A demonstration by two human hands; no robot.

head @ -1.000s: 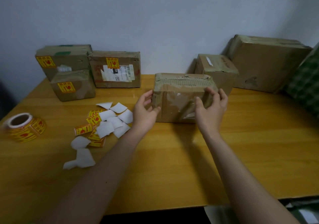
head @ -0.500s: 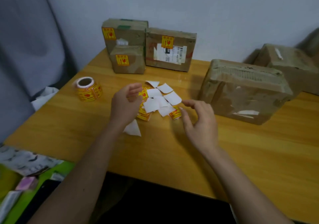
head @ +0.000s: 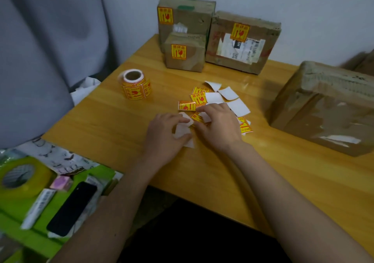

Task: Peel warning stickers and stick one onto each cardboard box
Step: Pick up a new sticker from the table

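The wooden table fills most of the view, its left edge beside a grey curtain. On its right side sits the biggest cardboard box, taped over, with no yellow sticker showing on the faces in view. At the back against the wall stand three more boxes, each with a yellow-and-red warning sticker on its front — a wide box with a torn white shipping label, a tall box to its left, and a small box set in front of the tall one. Lower left, off the table, a green surface carries a roll of yellowish tape and a black phone. Back on the table, a sticker roll stands on end, well left of a loose pile of stickers and white backing squares. Both hands work at the near edge of that pile: the left hand has its thumb and fingers curled round a white piece of backing paper, while the right hand lies palm down over the pile, fingers bent, the tips pinching at a yellow sticker beside the left fingertips — whether it is lifted clear of the pile I cannot tell.
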